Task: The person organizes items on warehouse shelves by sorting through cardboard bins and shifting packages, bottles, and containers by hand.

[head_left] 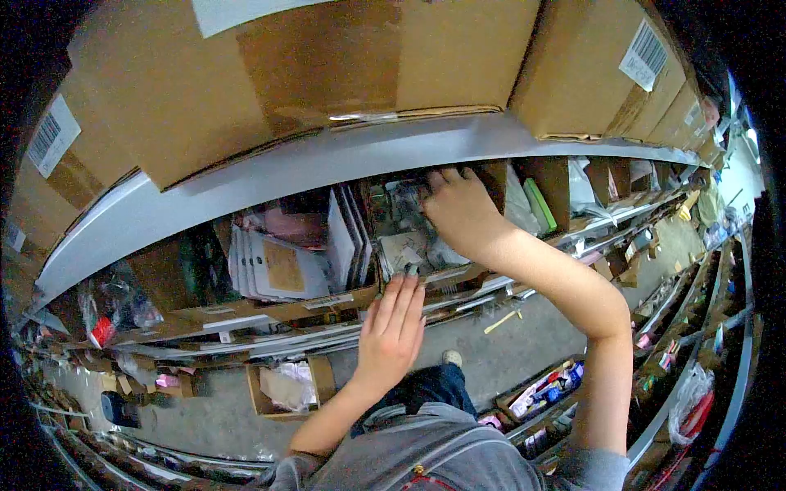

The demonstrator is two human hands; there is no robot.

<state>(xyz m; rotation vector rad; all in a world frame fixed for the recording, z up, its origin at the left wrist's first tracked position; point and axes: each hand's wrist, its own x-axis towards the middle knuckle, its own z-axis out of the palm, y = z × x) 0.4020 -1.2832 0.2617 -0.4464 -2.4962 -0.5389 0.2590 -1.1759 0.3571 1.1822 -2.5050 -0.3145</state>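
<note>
- Cardboard boxes (458,57) stood above a metal shelf beam (327,155).
- Left hand (391,331) was at the front edge of a cardboard bin (458,272), fingers straight, close together; whether they gripped anything could not be told.
- Right hand (463,209) was inside that bin, fingers bent beside clear packets (401,200); their grip was hidden.
- Judged stage: reaching among packets; any deeper reach called for clearance beneath the beam.
- Farther down, an open carton (324,380) sat on grey floor (483,348).
</note>
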